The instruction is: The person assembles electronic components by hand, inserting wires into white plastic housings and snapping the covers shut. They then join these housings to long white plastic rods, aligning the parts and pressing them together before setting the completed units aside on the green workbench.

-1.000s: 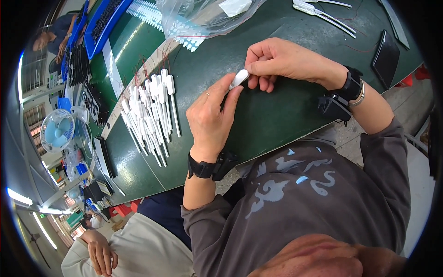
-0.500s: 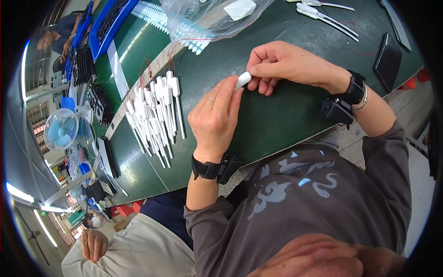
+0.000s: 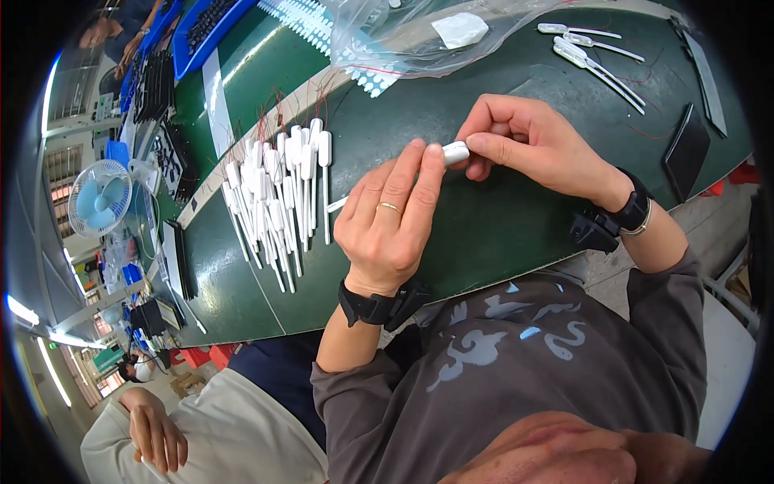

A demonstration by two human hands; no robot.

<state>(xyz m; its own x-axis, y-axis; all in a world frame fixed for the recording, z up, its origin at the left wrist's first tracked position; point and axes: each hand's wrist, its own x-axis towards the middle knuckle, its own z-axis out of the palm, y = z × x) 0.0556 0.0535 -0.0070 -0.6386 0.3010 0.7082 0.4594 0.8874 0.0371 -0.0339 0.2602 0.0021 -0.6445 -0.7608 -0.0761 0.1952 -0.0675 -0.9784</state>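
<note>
A white plastic stick-shaped part with a wide, rounded head (image 3: 456,153) is held over the green table by both my hands. My left hand (image 3: 389,222) lies over its middle, fingers closed on it, and a thin white stem pokes out on the left side of that hand. My right hand (image 3: 544,153) pinches the head's right end between thumb and curled fingers. Left of my hands lies a pile of similar white stick parts (image 3: 278,189), with thin red wires at their heads. Several more such parts (image 3: 574,53) lie at the far right.
A clear plastic bag (image 3: 419,56) and a sheet with pale dots (image 3: 375,79) lie at the back. A black flat piece (image 3: 687,153) is at the right edge. Blue trays (image 3: 218,36) and a fan (image 3: 101,198) stand to the left. A co-worker's hand (image 3: 157,436) rests at lower left.
My left hand has turned flatter over the part, and its stem now shows on the left. My right hand still pinches the head. The view has shifted slightly.
</note>
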